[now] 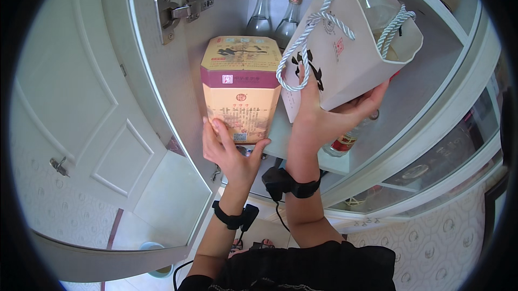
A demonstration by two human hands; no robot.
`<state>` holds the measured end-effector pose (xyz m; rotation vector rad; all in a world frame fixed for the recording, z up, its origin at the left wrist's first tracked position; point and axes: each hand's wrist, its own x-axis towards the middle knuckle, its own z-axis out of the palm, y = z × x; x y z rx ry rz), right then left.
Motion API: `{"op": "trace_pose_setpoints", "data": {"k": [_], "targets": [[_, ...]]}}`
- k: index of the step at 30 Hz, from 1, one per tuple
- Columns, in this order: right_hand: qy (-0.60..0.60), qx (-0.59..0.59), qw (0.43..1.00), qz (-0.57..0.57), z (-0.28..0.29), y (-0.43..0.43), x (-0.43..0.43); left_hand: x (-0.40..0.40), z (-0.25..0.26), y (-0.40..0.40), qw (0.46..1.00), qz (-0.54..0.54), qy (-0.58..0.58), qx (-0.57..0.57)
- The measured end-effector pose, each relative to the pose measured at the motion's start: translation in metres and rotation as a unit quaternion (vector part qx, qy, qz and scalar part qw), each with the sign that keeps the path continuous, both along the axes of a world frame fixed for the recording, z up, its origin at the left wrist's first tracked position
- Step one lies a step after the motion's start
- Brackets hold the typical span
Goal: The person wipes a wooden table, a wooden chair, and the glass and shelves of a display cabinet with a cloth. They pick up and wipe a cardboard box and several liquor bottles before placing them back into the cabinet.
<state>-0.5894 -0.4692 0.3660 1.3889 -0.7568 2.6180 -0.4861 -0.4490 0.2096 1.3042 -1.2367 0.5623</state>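
My left hand [226, 145] has its fingers and thumb on the lower front of a yellow and maroon cardboard gift box [243, 101], which bears writing. The box is upright inside a cabinet. With its thumb on the front and fingers underneath, my right hand [323, 117] supports a tilted white paper gift bag [344, 56]. Twisted cord handles [313, 28] hang from the bag, and clear plastic shows in its mouth. Behind the box and bag stand two clear glass bottles [260, 20] with red caps. Another labelled glass bottle [342, 145] is partly hidden below my right hand.
At left the white cabinet door [174, 198] hangs open on a metal hinge [178, 12]. A shelf edge [338, 167] runs under the bottles. Curved cabinet framing with glass panes [425, 161] is at right. A light blue bucket [162, 270] stands on the floor.
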Motion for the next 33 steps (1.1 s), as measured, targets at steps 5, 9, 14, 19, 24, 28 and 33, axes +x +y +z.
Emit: {"op": "trace_pose_setpoints", "data": {"k": [5,9,14,19,24,28,33], "targets": [[-0.003,0.001,1.0,0.026,-0.004,0.004,0.0,-0.005,0.008,0.006,0.999,0.038,0.003,0.033],[0.002,0.002,1.0,0.031,-0.004,0.004,-0.006,0.0,0.01,0.008,1.0,0.002,0.001,0.019],[-0.002,0.002,1.0,0.01,-0.005,0.009,-0.002,0.003,0.018,0.001,0.998,-0.063,0.024,0.013],[0.004,-0.015,1.0,0.015,-0.008,0.009,-0.002,0.005,0.026,-0.008,0.993,-0.092,0.059,0.051],[-0.02,-0.011,0.998,0.051,-0.008,0.013,-0.004,0.007,0.032,-0.02,0.99,-0.092,0.059,0.087],[-0.013,0.025,0.998,0.048,-0.012,0.018,-0.006,0.011,0.039,-0.032,0.993,-0.038,0.001,0.108],[-0.013,0.058,0.995,0.086,-0.021,0.02,-0.008,0.012,0.046,-0.049,0.981,-0.07,0.043,0.174]]}}
